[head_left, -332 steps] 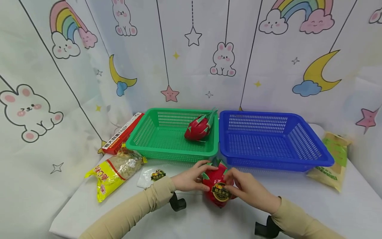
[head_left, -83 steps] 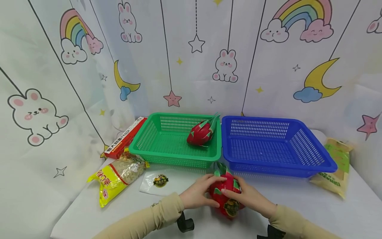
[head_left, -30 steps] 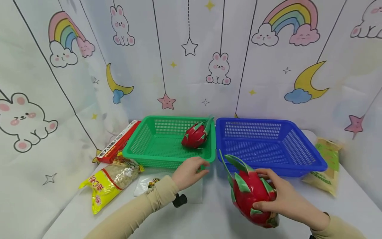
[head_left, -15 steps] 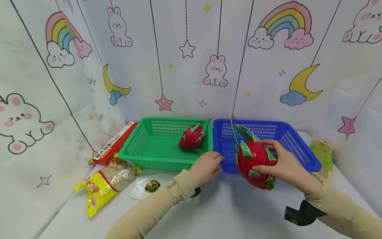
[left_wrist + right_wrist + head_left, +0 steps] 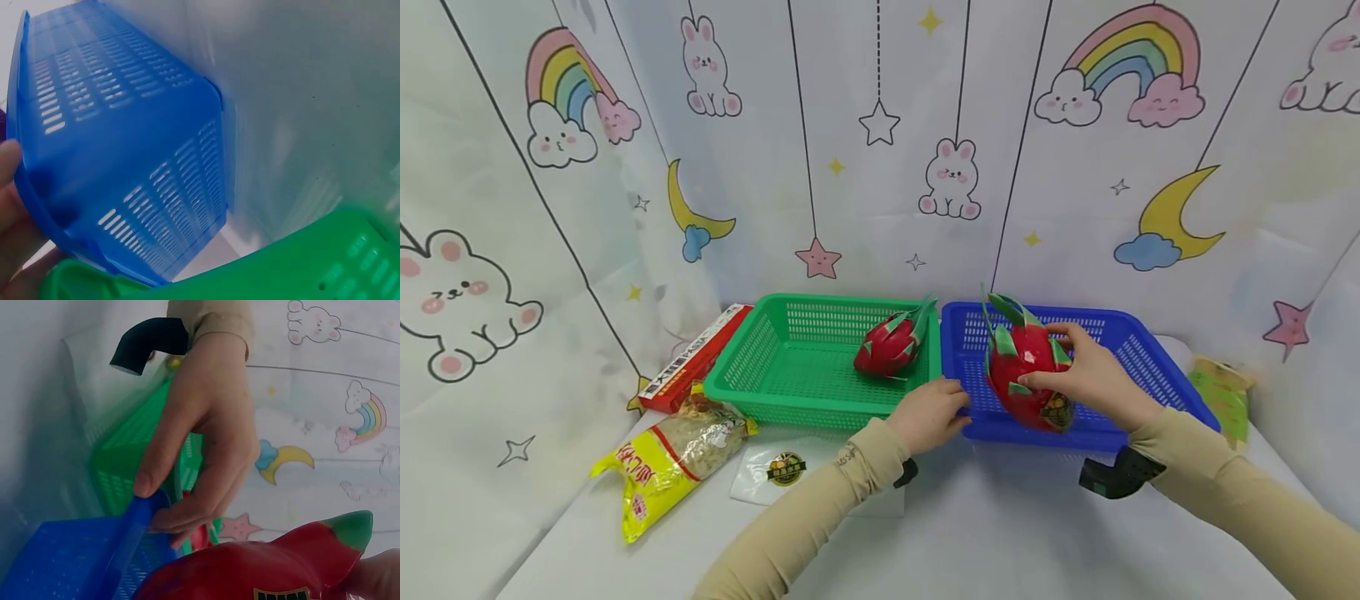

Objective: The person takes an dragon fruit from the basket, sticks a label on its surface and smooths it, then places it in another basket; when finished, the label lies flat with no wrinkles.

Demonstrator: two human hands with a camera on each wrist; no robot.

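In the head view, my right hand (image 5: 1097, 379) grips a red dragon fruit (image 5: 1018, 404) with green leaf tips and a round black-and-gold label. The fruit hangs over the front left part of the blue basket (image 5: 1157, 379), its leaves pointing up. My left hand (image 5: 927, 415) pinches the blue basket's rim at the front left corner, beside the green basket (image 5: 797, 411). The right wrist view shows the left hand (image 5: 209, 434) with its thumb on the blue rim (image 5: 128, 534) and fingers over it; the held fruit (image 5: 250, 569) fills the bottom.
Another dragon fruit (image 5: 887, 346) lies in the green basket. At left are a red pasta box (image 5: 696, 362) and a yellow bag (image 5: 673, 458). A flat white bag (image 5: 752, 475) with a round label lies in front. A green-and-tan packet (image 5: 1221, 396) sits behind the blue basket's right side.
Both hands were on the fruit earlier. The right hand has since lifted it from the table and carried it back over the blue basket; the left has let go and moved to the blue rim.
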